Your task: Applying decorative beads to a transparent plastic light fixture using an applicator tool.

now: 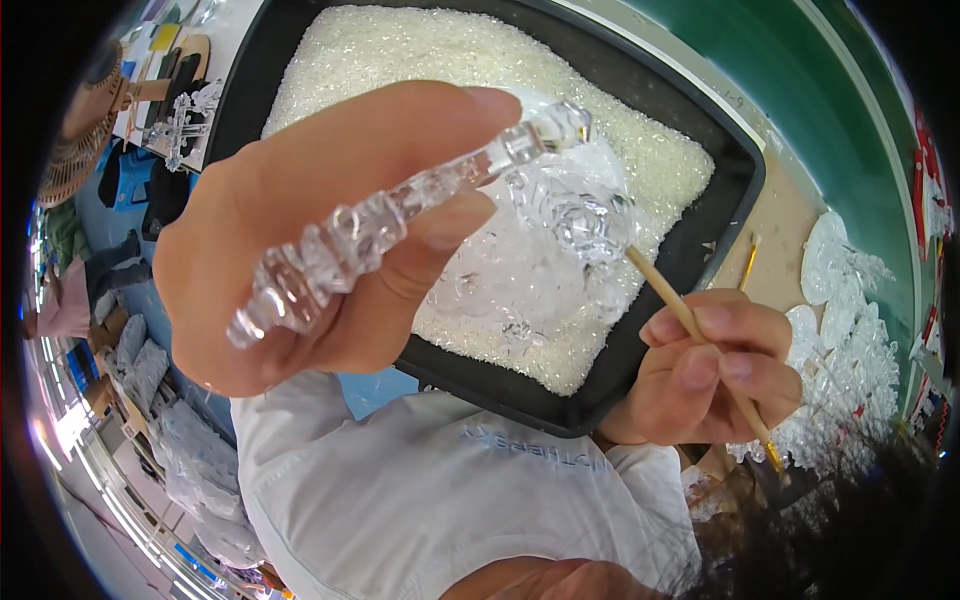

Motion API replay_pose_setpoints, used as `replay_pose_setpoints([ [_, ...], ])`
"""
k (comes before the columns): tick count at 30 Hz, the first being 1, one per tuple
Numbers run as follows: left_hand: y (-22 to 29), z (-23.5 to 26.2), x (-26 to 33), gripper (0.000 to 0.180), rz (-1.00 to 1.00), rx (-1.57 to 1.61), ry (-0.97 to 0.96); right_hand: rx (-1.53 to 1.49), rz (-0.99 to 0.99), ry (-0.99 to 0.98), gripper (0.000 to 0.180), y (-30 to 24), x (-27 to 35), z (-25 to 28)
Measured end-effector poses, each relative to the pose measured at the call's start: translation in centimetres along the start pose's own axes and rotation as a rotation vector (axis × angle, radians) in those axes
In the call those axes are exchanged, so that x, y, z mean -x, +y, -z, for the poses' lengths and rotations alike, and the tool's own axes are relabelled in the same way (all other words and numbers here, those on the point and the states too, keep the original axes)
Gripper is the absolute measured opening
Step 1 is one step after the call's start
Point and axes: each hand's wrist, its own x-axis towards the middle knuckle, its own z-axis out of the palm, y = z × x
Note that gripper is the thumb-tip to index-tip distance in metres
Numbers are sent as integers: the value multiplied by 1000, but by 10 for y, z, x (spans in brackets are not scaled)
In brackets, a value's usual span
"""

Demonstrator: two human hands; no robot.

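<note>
Green background (845, 120), black tray (724, 205) of granules (400, 50), clear ornament (348, 243) above.

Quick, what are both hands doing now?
Left hand: closed, holding a clear, knobbly, glass-like rod.
Right hand: closed, holding a thin, tan wooden stick.

Far granules (410, 42) lie open (left hand (265, 200) blocks left).

The left hand (265, 195) covers part of the black tray (700, 230) and its white granules (400, 45), single grains too small to count; the upper picture edge cuts off the tray; the clear faceted ornament (352, 243) is seen edge-on, its full outline untellable; the right hand (715, 370) hides part of the wooden-handled brush (659, 284); the dark hair (860, 520) is blurred.
</note>
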Motion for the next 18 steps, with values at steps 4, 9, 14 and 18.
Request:
replay_pose_setpoints([
  [4,-2,10,-8,37,-41,-21,-153,73,3,-185,20,-2,-2,4],
  [9,-3,9,-4,36,-80,-44,-195,229,105,-385,26,1,-9,-2],
  [14,-2,6,-3,35,-100,11,-147,183,76,-371,28,-5,-8,2],
  [18,-7,7,-3,34,-133,35,-126,257,81,-334,26,-5,-6,-3],
])
